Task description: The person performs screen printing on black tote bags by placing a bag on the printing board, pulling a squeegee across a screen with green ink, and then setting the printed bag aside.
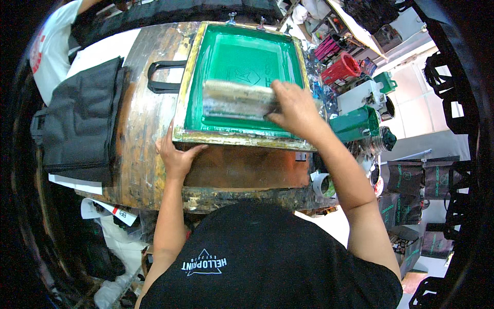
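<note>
My right hand (297, 109) is closed around the right end of a squeegee (234, 97), a wide pale bar blurred by motion. The squeegee lies across the near half of a screen printing frame (242, 140), over green ink (247, 54) spread on the mesh. A printed design shows through the ink just beyond it. My left hand (176, 158) grips the frame's near left corner, thumb along the front edge and fingers up the left side. A black bag handle (167, 77) sticks out from under the frame's left side; whatever else lies beneath is hidden.
Stacked black bags (80, 113) lie on the left of the stained wooden table (146, 134). Clamps (231, 18) sit at the frame's far edge. Red (342, 68) and green (355, 124) containers crowd the right. A person in a white shirt (54, 49) stands at far left.
</note>
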`<state>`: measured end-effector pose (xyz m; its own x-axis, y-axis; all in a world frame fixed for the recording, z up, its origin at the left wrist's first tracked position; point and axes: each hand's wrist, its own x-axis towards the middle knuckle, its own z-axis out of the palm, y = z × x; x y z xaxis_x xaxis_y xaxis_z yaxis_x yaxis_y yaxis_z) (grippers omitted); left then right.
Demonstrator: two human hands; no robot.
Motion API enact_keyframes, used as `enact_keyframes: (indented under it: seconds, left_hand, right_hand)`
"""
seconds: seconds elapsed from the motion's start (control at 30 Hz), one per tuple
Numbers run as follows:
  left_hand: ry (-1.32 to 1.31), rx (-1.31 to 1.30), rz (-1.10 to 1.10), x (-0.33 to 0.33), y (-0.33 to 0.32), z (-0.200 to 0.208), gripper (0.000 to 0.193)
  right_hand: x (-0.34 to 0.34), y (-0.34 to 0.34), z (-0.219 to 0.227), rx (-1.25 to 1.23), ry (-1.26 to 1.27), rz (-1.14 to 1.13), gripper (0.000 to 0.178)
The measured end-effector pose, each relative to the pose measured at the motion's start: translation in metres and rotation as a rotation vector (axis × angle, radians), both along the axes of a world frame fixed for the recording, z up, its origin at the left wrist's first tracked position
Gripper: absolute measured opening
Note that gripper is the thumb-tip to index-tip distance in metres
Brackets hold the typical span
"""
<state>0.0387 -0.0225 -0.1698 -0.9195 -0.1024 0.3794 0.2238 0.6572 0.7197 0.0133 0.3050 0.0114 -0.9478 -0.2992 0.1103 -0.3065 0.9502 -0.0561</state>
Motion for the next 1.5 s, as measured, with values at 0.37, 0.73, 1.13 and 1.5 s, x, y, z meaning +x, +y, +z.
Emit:
enact_keyframes:
  seconds: [0.37,0.73,1.13,1.5]
  left_hand:
    - [-0.006,0.084,-0.059,0.000,-0.002,-0.001,0.111]
    - [-0.090,0.075,-0.065,0.002,-0.008,-0.004,0.120]
    - [-0.029,0.023,-0.070,0.001,-0.007,-0.003,0.116]
    - [-0.085,-0.302,0.033,0.000,0.000,0.023,0.093]
  right_hand:
    - [0.010,-0.024,-0.046,0.026,0.126,-0.071,0.059]
    - [-0.159,0.026,-0.072,0.038,0.156,-0.075,0.074]
    - [-0.346,0.082,-0.085,0.109,0.075,-0.080,0.088]
    - [-0.322,0.083,-0.067,-0.041,0.154,-0.172,0.076]
